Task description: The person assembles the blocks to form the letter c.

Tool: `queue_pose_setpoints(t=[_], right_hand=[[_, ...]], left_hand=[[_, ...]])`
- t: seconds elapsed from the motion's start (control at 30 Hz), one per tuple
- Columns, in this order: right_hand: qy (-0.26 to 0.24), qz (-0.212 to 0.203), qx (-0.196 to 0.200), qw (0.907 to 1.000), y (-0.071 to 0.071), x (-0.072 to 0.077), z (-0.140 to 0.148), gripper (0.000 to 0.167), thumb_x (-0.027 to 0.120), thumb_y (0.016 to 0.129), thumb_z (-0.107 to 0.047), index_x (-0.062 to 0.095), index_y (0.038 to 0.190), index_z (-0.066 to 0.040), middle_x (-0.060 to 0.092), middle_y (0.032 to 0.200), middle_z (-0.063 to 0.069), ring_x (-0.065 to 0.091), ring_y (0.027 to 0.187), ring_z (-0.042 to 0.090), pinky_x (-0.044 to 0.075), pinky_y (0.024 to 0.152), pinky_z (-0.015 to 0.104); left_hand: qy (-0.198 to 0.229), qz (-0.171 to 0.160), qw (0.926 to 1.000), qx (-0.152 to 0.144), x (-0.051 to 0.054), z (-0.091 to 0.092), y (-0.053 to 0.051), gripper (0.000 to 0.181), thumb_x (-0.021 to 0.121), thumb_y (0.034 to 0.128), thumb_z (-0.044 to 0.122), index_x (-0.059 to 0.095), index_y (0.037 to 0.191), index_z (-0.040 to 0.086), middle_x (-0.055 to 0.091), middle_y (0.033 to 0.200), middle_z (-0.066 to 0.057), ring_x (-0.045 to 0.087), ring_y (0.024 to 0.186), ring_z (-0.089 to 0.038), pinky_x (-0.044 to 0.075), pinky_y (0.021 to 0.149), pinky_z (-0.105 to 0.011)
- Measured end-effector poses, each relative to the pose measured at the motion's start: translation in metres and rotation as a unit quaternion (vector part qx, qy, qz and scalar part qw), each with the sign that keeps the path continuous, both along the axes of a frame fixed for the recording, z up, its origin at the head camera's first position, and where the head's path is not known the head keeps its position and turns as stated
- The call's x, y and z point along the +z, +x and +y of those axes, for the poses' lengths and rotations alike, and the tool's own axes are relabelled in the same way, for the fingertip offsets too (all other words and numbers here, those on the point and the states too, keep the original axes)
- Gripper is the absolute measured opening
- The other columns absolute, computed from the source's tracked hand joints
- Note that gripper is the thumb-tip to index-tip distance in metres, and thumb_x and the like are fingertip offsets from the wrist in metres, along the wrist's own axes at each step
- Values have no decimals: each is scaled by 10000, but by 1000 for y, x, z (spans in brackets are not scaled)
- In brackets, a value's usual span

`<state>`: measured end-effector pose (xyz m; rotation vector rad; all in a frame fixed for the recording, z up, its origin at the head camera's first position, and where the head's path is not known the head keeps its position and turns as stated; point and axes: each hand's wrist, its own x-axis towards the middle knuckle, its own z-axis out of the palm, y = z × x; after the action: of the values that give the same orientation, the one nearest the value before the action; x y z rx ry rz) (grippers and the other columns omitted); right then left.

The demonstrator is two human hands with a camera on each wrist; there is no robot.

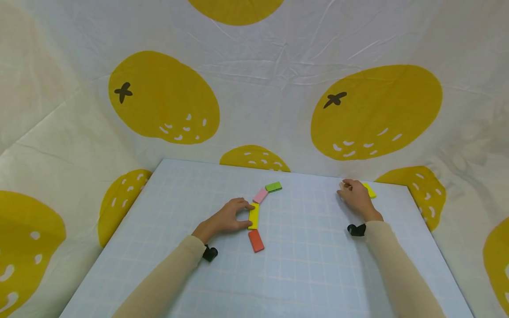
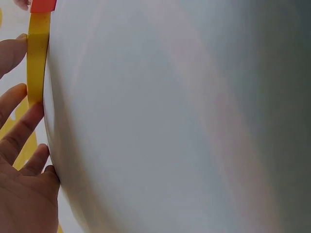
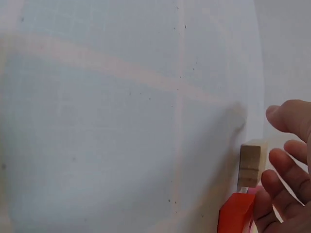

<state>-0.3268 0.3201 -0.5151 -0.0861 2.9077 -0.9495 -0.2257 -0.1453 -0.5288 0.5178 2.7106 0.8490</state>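
In the head view, my left hand point(image 1: 226, 216) pinches a flat yellow block point(image 1: 254, 216) between thumb and fingers. This block lies in a curved row: a red block point(image 1: 256, 241) on the near side, then a pink block point(image 1: 260, 195) and a green block point(image 1: 273, 187) on the far side. The left wrist view shows the yellow block point(image 2: 37, 58) close to the red one point(image 2: 43, 5). At the back right, my right hand point(image 1: 358, 198) hovers by a plain wooden block point(image 3: 250, 165), thumb and fingers spread. Beside that wooden block is another red block point(image 3: 236, 213).
Another yellow block point(image 1: 370, 190) lies just right of the right hand, near the back edge. The pale blue gridded table point(image 1: 302, 274) meets a white cloth point(image 1: 270, 106) printed with yellow fruit at its back and sides.
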Motion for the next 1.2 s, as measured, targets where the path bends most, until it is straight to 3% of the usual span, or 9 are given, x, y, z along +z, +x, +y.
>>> queue_pose_setpoints(t=[0.2,0.57,0.93,1.2], right_hand=[[29,355,-240,9991,3,-5,-1,608,644,984,-195,446,1458,129,485,1356,377,500,1140,465,456,1052,639],[130,-82,-630,9979,9,3,-6,605,625,981,-226,469,1420,159,556,1347,350,534,1150,446,461,1069,619],[21,-103,-533,9985,11,2,-9,594,643,984,-251,499,1436,107,565,1319,311,541,1128,422,490,1025,582],[-222,326,-383,9985,18,3,-20,550,688,970,-208,548,1401,103,590,1282,273,573,1108,404,523,969,515]], left_hand=[[-1,-12,10000,12,-1,0,0,517,754,913,441,650,1377,238,519,1531,-42,374,1491,-308,342,1217,-572],[14,12,10000,-4,0,2,1,516,757,910,445,654,1370,236,544,1505,-33,381,1485,-308,337,1219,-573],[-30,23,10000,48,-3,2,0,504,757,909,449,657,1364,258,557,1491,-10,381,1488,-298,337,1223,-560],[-11,39,10000,11,-2,-1,-1,512,754,914,437,648,1378,248,533,1516,-24,373,1493,-298,341,1222,-556]])
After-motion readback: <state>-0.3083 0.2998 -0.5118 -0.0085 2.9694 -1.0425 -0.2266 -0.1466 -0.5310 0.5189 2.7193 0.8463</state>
